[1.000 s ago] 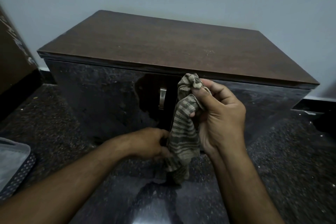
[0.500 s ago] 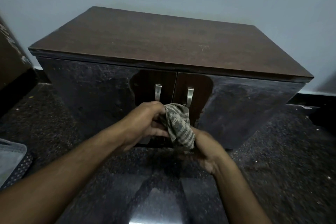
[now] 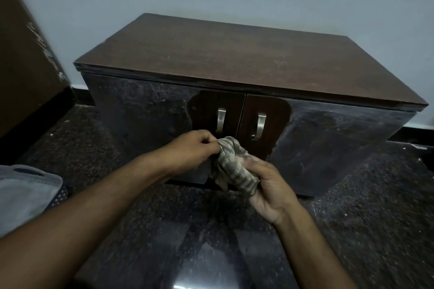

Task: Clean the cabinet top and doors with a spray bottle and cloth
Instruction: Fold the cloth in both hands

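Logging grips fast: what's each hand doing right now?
Left hand: pinching the striped cloth at its top.
Right hand: gripping the same cloth's lower end.

No text, label, brand, number or sign can be read anywhere in the view. Nothing legible is carried by the cabinet [image 3: 246, 63], its doors [image 3: 218, 119] or the cloth [image 3: 232, 166], where only a woven striped pattern is seen.
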A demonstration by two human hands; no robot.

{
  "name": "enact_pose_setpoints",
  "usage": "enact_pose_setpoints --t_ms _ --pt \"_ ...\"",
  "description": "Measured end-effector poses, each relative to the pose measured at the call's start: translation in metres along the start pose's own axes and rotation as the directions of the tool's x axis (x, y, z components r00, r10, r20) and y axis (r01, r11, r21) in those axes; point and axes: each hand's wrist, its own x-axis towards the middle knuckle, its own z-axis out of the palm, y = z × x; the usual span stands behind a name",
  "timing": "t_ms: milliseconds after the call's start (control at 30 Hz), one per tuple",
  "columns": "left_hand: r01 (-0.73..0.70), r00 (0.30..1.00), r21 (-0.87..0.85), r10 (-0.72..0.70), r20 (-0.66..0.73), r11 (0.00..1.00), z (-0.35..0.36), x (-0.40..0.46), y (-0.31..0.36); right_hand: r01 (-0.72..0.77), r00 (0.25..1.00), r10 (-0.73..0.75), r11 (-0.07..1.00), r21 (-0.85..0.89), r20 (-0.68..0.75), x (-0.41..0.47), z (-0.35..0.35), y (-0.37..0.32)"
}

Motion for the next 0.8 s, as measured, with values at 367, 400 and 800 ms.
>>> enact_pose_setpoints --t_ms 367,400,800 --pt "0.314 0.943 -0.785 -0.275 0.19 0.535 -0.078 -0.105 -0.068 -0.136 0.977 0.168 0.966 -0.222 0.132 0.046 0.097 0.06" --pt "0.299 0.942 -0.813 -0.288 0.17 0.5 -0.088 -0.124 -0.083 -0.167 0.967 0.205 0.959 -0.228 0.154 0.05 0.111 0.075" --pt "0.251 0.599 -0.665 -0.652 -0.464 0.704 -0.132 -0.277 -0.244 -0.329 0.854 0.493 0.758 -0.563 0.164 0.068 0.252 0.26"
